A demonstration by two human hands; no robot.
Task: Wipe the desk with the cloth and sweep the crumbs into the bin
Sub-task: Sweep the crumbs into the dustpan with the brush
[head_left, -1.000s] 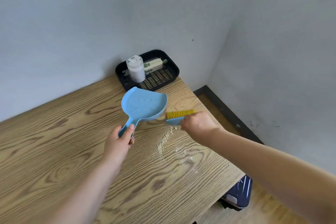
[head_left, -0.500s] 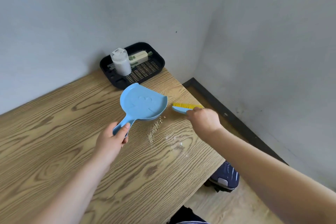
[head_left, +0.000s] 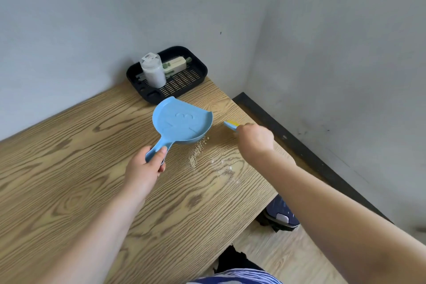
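fingers of my left hand [head_left: 144, 169] are curled round the handle of the light blue plastic dustpan [head_left: 182, 121], thumb laid along the top, and my right hand [head_left: 254, 139] is closed round the small blue brush with yellow bristles [head_left: 231, 124], most of it hidden under my knuckles. the pale tan crumbs [head_left: 196, 153] lie in a narrow streak on the wood-grain desk [head_left: 69, 168], the far end just touching the pan's near edge, with a fainter whitish scatter [head_left: 224, 168] beside them toward the desk's right edge. to do this well i think the pan's open lip has to face the streak and press flat on the wood, since it looks slightly lifted and turned away. then short, low strokes from the right, gathering the scatter first so nothing slips over the edge. no bin or cloth is in view.
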